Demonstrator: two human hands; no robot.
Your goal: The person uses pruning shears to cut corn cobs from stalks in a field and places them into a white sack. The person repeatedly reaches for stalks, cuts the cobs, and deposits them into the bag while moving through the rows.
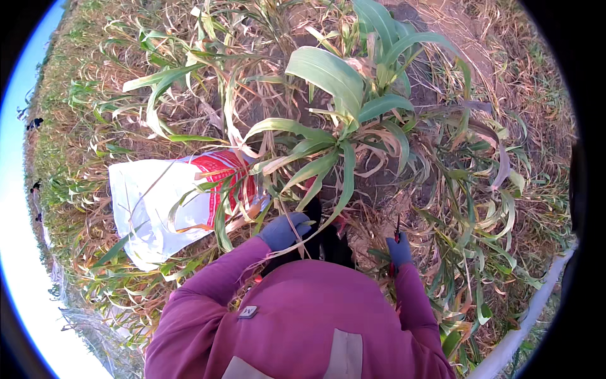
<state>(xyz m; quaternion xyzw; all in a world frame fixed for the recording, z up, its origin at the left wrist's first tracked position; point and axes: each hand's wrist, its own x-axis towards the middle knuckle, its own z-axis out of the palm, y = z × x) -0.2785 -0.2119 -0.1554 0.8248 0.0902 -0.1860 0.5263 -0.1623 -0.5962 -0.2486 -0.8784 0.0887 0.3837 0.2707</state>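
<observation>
My left hand [285,230], in a blue-grey glove, is closed around something beside a long leaf; a thin dry stalk crosses it, and what lies inside the fingers is hidden. My right hand [398,248], gloved alike, is closed on a red-handled cutting tool [396,233] whose dark, narrow end points away from me. Tall leafy plants [342,137], like maize or sorghum, rise in front of me between and beyond both hands. To the left of my left hand a white and red plastic sack [165,199] lies on the dry plants.
Dry stalks and leaves [473,237] stand thick on the right. Bare soil [421,14] shows at the top. A pale band [525,327] runs across the lower right. Dark figures, too small to make out, are at the far left edge.
</observation>
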